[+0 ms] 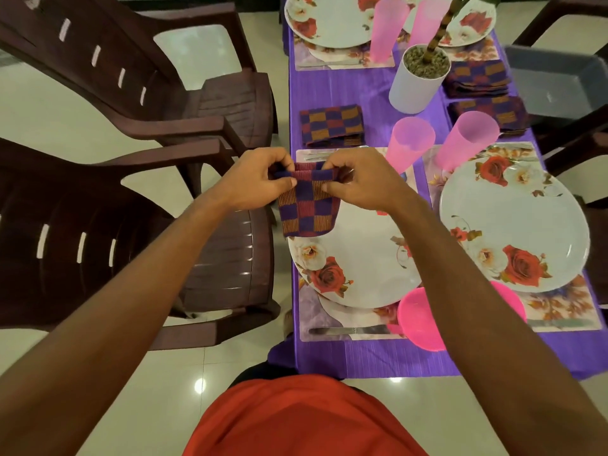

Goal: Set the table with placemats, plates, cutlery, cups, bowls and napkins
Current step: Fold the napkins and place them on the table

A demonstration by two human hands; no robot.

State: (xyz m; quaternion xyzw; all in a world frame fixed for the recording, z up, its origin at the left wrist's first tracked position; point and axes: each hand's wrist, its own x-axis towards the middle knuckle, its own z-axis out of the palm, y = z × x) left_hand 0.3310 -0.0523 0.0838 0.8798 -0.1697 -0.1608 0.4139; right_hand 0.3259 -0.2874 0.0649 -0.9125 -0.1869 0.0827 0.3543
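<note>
The bench (371, 360) looks nearly set: placemats (309, 311), floral plates (513, 225), pink cups (411, 143), cutlery (345, 330) and pink bowls (418, 320) are laid, and three folded napkins (330, 125) lie farther off. One checked napkin (306, 209) remains, held in the air above the near left plate (355, 268). The left hand (260, 181) and right hand (362, 184) pinch its top edge, fingers (332, 187) curled on the cloth hanging below.

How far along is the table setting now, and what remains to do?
Done: four plates on placemats, four pink cups, three folded napkins laid. In hand: left hand and right hand pinch the fourth napkin above the near plate. Left: laying it down; pink bowls show only at the near places.
</note>
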